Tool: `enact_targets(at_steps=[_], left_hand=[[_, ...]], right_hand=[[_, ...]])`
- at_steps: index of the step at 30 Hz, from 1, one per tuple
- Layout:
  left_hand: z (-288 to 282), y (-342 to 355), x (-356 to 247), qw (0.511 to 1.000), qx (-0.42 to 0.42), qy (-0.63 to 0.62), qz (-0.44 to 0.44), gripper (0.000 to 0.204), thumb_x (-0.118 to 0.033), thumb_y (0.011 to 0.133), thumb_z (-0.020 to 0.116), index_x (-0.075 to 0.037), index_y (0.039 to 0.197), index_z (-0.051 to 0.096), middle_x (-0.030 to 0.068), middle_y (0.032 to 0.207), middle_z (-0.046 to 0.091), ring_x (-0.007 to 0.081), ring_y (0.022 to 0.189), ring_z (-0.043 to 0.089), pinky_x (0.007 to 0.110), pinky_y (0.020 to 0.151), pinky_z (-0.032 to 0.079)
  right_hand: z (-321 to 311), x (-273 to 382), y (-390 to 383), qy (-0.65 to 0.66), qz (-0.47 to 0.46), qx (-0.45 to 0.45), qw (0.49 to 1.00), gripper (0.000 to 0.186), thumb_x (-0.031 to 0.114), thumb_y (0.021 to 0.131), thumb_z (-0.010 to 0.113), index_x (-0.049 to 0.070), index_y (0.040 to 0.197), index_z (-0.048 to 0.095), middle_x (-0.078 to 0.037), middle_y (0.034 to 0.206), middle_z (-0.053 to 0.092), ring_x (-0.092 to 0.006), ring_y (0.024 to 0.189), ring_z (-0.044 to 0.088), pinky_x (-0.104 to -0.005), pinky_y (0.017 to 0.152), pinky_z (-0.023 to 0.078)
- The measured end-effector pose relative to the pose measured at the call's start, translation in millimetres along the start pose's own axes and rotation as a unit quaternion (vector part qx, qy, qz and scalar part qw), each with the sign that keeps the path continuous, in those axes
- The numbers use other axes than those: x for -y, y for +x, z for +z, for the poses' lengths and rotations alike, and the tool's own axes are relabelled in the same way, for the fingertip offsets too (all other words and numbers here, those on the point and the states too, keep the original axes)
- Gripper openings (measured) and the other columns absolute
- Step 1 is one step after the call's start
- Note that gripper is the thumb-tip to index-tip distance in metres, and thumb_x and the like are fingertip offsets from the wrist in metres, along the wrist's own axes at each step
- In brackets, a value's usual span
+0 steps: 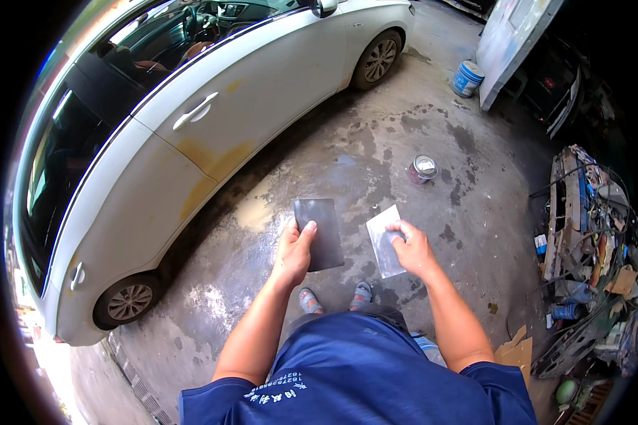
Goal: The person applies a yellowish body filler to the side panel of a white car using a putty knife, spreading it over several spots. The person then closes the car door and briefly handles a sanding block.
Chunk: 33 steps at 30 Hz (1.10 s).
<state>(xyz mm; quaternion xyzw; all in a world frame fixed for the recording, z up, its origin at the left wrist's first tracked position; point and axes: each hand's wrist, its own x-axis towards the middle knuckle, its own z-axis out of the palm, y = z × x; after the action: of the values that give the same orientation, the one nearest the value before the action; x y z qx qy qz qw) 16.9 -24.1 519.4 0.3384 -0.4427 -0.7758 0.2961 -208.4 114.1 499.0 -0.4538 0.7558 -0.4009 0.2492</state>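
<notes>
Held up before me in my left hand (295, 249) is a dark grey sandpaper sheet (325, 237), its thumb lying across the near face. My right hand (412, 248) pinches a pale, thin sheet (383, 230) between thumb and fingers; whether it is paper or plastic I cannot tell. The two sheets are apart, over the concrete floor. To the left stands a white car (262, 71) with a yellowish patch (216, 157) low across the gap between its doors. Neither hand touches the car.
A lidded can (423, 169) stands on the wet-stained floor (376, 142) ahead to the right. A blue and white bucket (467, 78) sits beside a leaning panel (514, 42). Piled parts and scrap (581, 241) line the right side, with cardboard (515, 352) nearby.
</notes>
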Motion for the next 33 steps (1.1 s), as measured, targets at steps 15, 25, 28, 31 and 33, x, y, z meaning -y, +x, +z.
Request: enact_targets(at_steps=[15,25,28,31,33], left_hand=[[-47,-3,13,0.981,-0.108,0.144,0.067,0.018,-0.019,0.097,0.053,-0.002,0.093,0.053,0.0030,0.073,0.059,0.0106,0.063,0.059,0.027,0.060,0.050],[-59,-9,50,0.944,-0.134,0.262,0.149,0.031,-0.021,0.094,0.059,-0.003,0.119,0.052,0.0038,0.085,0.059,0.0109,0.078,0.057,0.027,0.067,0.048],[-53,-9,34,0.987,-0.068,0.139,0.054,0.052,-0.018,0.093,0.062,-0.003,0.138,0.041,0.0046,0.100,0.060,0.0118,0.092,0.056,0.027,0.081,0.048],[-54,-8,33,0.997,-0.025,0.062,0.039,0.042,-0.014,0.093,0.062,0.002,0.129,0.049,0.0057,0.108,0.063,0.0096,0.096,0.057,0.026,0.082,0.048],[-61,-4,31,0.997,-0.005,0.072,0.027,0.034,-0.013,0.093,0.061,0.002,0.123,0.054,0.0053,0.106,0.065,0.0092,0.094,0.058,0.025,0.082,0.048]], right_hand=[[48,9,-25,0.121,0.033,0.077,0.989,0.034,0.026,0.090,0.066,0.004,0.071,0.049,0.006,0.062,0.040,-0.0047,0.061,0.034,-0.0246,0.051,0.031],[68,20,-27,0.102,0.022,0.093,0.990,0.033,0.027,0.089,0.068,0.003,0.072,0.052,0.006,0.061,0.042,-0.0048,0.059,0.036,-0.0249,0.051,0.032],[77,35,-27,0.079,0.018,0.099,0.992,0.032,0.028,0.089,0.068,0.003,0.073,0.054,0.005,0.061,0.044,-0.0051,0.059,0.038,-0.0253,0.051,0.034],[93,44,-31,0.078,0.020,0.104,0.991,0.032,0.028,0.088,0.068,0.002,0.074,0.057,0.003,0.060,0.047,-0.0065,0.058,0.041,-0.0265,0.052,0.037],[99,43,-30,0.071,0.021,0.102,0.992,0.031,0.027,0.088,0.068,0.002,0.073,0.057,0.002,0.060,0.048,-0.0072,0.058,0.041,-0.0272,0.052,0.037]])
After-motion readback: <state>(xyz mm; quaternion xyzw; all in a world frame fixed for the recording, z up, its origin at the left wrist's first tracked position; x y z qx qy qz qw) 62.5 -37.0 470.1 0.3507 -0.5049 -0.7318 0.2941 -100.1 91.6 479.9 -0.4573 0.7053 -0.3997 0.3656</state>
